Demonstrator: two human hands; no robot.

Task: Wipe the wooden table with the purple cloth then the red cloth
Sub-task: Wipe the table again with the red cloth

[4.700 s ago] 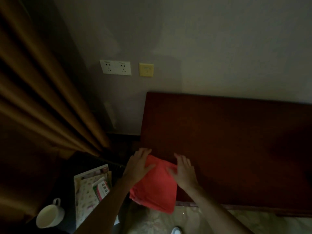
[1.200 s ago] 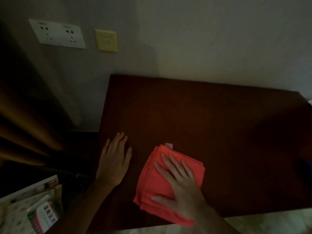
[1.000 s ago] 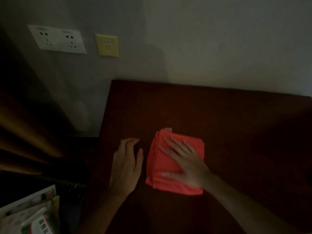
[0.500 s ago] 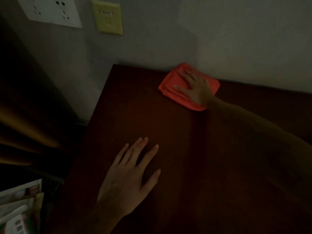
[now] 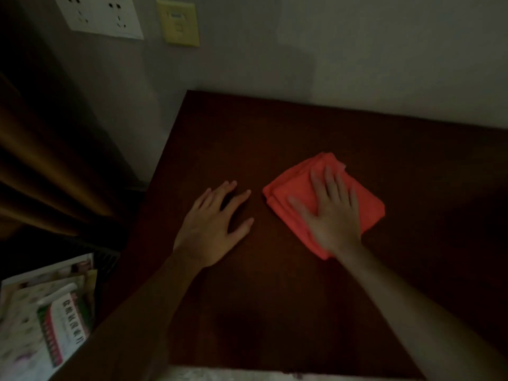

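Observation:
The folded red cloth (image 5: 291,193) lies on the dark wooden table (image 5: 275,133), a little right of the middle. My right hand (image 5: 330,213) lies flat on top of it, fingers spread and pointing toward the wall, pressing it to the wood. My left hand (image 5: 213,226) rests flat on the bare table to the left of the cloth, fingers apart, holding nothing. No purple cloth is in view.
The table's far edge meets a grey wall with a white socket plate (image 5: 101,17) and a yellow switch (image 5: 180,23). A brown curtain (image 5: 41,160) hangs at the left. Papers and a booklet (image 5: 55,317) lie low at the left, beside the table.
My right hand has pulled the red cloth from the wall edge back toward me to the table's middle. My left hand stays flat on the wood.

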